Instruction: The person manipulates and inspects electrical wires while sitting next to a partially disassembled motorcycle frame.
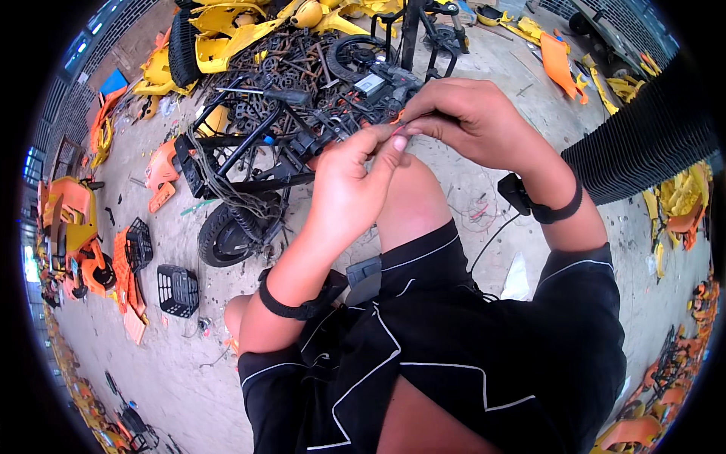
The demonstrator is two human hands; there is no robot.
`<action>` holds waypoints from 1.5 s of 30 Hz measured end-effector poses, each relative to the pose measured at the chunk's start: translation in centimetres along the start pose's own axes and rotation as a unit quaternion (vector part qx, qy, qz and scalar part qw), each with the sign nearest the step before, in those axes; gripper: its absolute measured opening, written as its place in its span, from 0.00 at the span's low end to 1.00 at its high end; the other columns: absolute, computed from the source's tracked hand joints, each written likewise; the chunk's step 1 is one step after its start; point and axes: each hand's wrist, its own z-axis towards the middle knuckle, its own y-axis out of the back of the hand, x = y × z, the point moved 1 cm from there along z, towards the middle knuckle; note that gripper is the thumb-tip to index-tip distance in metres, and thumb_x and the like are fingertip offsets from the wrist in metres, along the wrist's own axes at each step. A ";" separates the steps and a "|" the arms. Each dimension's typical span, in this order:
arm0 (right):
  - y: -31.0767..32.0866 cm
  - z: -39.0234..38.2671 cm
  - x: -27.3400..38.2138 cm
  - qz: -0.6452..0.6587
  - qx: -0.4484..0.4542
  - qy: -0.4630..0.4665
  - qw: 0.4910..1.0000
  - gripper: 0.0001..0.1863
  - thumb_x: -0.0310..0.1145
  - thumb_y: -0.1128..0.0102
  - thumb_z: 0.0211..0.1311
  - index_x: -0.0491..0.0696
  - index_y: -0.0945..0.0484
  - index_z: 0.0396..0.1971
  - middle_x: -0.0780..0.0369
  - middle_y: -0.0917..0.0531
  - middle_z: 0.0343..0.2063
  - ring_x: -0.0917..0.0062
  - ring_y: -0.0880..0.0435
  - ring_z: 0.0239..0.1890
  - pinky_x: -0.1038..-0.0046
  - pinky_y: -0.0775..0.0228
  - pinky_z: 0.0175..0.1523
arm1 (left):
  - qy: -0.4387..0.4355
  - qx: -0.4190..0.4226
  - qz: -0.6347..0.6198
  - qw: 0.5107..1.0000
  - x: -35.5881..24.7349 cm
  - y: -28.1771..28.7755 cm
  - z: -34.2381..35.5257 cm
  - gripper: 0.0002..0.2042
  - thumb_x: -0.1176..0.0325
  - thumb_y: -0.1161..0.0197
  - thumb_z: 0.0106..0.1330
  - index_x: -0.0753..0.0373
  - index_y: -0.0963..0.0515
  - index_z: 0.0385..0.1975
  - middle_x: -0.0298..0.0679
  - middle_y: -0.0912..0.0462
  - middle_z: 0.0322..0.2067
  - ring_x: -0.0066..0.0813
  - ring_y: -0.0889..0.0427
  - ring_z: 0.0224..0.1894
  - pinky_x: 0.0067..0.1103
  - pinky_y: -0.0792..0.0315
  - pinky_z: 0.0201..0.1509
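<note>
My left hand (349, 178) and right hand (475, 125) pinch a thin wire (398, 130) right of the bike frame (252, 141); I judge this unfinished, what's done too small to tell.

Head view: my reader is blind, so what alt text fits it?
A person's left hand and right hand pinch what looks like a thin red wire near a black frame with a wheel. Metal parts and yellow panels lie beyond.

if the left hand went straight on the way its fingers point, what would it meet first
Probably the right hand: its fingers lie just ahead of the left hand, near a thin reddish strand, seemingly a wire. Exact depth is unclear from this one view.
</note>
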 end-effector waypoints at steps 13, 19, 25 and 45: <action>1.4 -1.8 -1.5 0.179 -0.032 -0.185 0.966 0.06 0.26 0.36 0.59 0.43 0.19 0.36 0.65 0.19 0.30 0.84 0.22 0.33 0.80 0.28 0.38 | -0.008 -0.065 -0.078 0.995 0.7 -0.4 -0.4 0.10 0.70 0.41 0.69 0.70 0.21 0.42 0.34 0.20 0.28 0.16 0.23 0.30 0.15 0.28 0.38; 1.4 -1.4 -0.8 0.053 -0.024 -0.060 0.997 0.06 0.28 0.33 0.56 0.45 0.19 0.32 0.64 0.20 0.26 0.79 0.22 0.30 0.77 0.30 0.35 | -0.037 -0.053 -0.106 0.992 -0.5 -1.7 0.3 0.10 0.68 0.42 0.70 0.68 0.21 0.41 0.32 0.22 0.27 0.16 0.26 0.29 0.14 0.30 0.34; 1.2 -1.3 -0.6 -0.034 -0.070 -0.030 0.996 0.05 0.23 0.35 0.53 0.44 0.21 0.30 0.62 0.20 0.29 0.72 0.22 0.32 0.75 0.31 0.33 | 0.001 -0.054 -0.010 0.999 0.4 -1.1 1.0 0.07 0.69 0.39 0.67 0.68 0.21 0.33 0.29 0.25 0.19 0.12 0.32 0.23 0.14 0.36 0.27; 7.5 1.1 -3.4 -0.128 -0.199 -0.167 0.957 0.03 0.25 0.39 0.56 0.41 0.22 0.28 0.59 0.22 0.22 0.75 0.24 0.26 0.73 0.31 0.33 | 0.152 0.103 -0.220 0.958 2.7 3.1 1.0 0.14 0.59 0.48 0.73 0.65 0.22 0.41 0.29 0.28 0.21 0.12 0.39 0.18 0.11 0.47 0.20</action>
